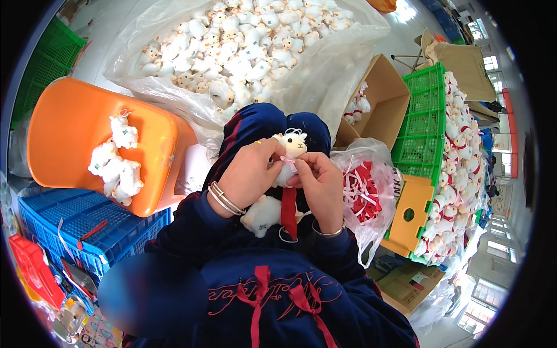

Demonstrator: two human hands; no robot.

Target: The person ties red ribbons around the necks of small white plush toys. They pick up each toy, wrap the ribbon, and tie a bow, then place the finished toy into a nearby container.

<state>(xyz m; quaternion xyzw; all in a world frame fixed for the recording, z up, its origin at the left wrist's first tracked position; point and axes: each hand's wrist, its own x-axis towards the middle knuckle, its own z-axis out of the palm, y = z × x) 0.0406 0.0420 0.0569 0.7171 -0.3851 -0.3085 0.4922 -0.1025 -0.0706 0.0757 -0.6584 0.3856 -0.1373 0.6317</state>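
Observation:
Over my lap, a small white plush lamb [293,143] with a cream face and a hanging loop on its head is held upright between both hands. A pink ribbon bow [288,162] sits at its neck. My left hand [249,174] is closed on the toy's left side, thumb and fingers at the bow. My right hand [320,182] pinches from the other side, fingertips by the bow and body. Just below hangs a red ribbon strip [289,213]. Another white plush toy [262,216] lies on my lap under my left wrist, partly hidden.
A large clear bag [325,87] of white plush toys lies ahead. On the left, an orange chair [58,133] holds several toys, above a blue crate [75,211]. Rightward are a bag of red ribbons [364,191], a cardboard box [383,87] and a green crate [419,116] beside piled toys.

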